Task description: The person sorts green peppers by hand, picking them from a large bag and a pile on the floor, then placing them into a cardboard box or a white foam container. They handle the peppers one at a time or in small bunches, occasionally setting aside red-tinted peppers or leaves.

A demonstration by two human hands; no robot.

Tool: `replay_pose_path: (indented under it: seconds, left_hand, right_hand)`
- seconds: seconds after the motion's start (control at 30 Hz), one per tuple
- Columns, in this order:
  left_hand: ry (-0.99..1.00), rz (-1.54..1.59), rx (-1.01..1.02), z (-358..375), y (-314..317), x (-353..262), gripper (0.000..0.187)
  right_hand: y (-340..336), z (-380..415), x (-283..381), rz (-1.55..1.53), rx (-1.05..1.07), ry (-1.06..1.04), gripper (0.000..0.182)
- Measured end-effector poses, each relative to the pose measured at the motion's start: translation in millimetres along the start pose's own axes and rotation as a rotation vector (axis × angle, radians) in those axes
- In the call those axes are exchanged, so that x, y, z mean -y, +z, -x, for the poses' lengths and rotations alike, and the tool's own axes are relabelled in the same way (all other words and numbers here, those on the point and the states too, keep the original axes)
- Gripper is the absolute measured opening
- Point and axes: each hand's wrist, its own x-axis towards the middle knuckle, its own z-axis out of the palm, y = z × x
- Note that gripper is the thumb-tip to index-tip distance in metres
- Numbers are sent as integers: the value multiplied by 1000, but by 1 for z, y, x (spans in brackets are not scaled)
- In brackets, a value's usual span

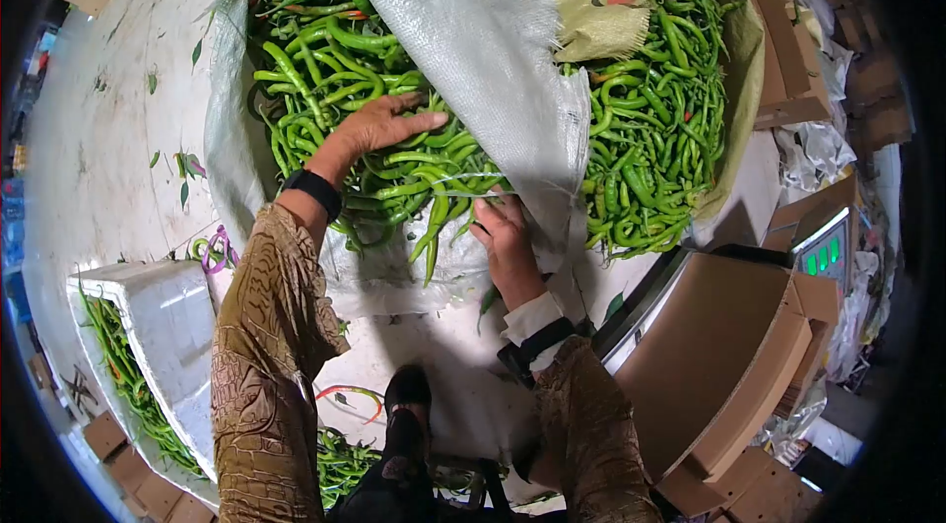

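Note:
Green chili peppers point(335, 70) fill a large white woven sack point(232, 99) in front of me. My left hand point(379, 125) rests on top of the peppers, fingers apart and pointing right. At the sack's front edge, my right hand point(503, 228) is among the peppers with its fingers bent; its fingertips are partly hidden, and what they hold cannot be made out. A white sack flap point(483, 40) covers the peppers above my right hand. Several peppers point(432, 228) hang over the front edge between my hands.
A yellowish sack point(744, 80) of green peppers stands at the right. A white foam box point(177, 311) with peppers is at the lower left. An open cardboard box point(700, 346) lies lower right, near a lit green display point(823, 255). Loose leaves dot the pale floor point(118, 159).

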Motion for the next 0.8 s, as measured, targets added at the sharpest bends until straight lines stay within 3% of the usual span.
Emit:
replay_pose_path:
  seconds: [0.07,0.1,0.13,0.2,0.3,0.33,0.37,0.4,0.47,0.53,0.6,0.73,0.77,0.8]
  left_hand:
    - [11,-178,-64,0,1,-12,112]
    - [-25,-149,-30,-2,-2,-18,112]
    - [-54,-117,8,-8,-5,-23,112]
    - [-65,-139,0,-28,7,-6,104]
    - [-86,-170,83,-24,13,10,81]
    - [-54,-282,80,5,7,-15,81]
    - [-49,-279,108,16,10,-19,82]
    - [-49,-271,132,23,13,-17,83]
    - [-64,-379,178,19,23,-12,85]
    - [30,-418,43,10,28,2,80]
    - [-10,-514,27,4,33,-11,72]
    - [5,-285,160,32,45,-4,72]
    - [147,-381,136,44,53,-1,74]
    - [89,-269,140,61,63,1,76]
  right_hand:
    - [20,4,34,-148,-122,256,60]
    - [25,5,37,-137,-131,146,35]
    - [20,1,33,-129,-126,154,35]
    - [3,-11,28,215,100,126,50]
    - [6,-23,33,58,177,172,48]
    - [0,-24,28,47,164,231,49]
    - [2,-18,34,-30,224,122,55]
    - [4,-12,36,-68,305,144,61]
    - [15,11,39,-131,263,207,62]
    - [18,17,34,-70,207,181,60]
    - [13,4,27,-107,139,232,56]
    - [3,22,47,-96,192,341,47]
    - [3,27,38,-168,141,436,48]
    - [-1,39,34,-169,153,440,48]
